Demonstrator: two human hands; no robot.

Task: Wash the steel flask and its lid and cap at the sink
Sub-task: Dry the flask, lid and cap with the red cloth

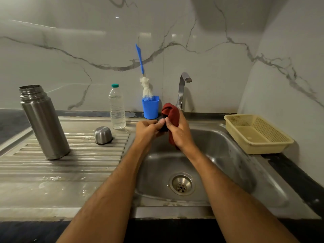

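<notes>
Dark lid (162, 128) pinched between both hands — flask (43, 121) well left.

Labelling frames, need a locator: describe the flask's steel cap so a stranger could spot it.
Start at the ribbed steel drainboard left of the sink basin. The tall open steel flask stands at its left; the steel cap sits to the flask's right, just in front of the clear water bottle. It is the only small, squat metal dome there, resting mouth down.
</notes>
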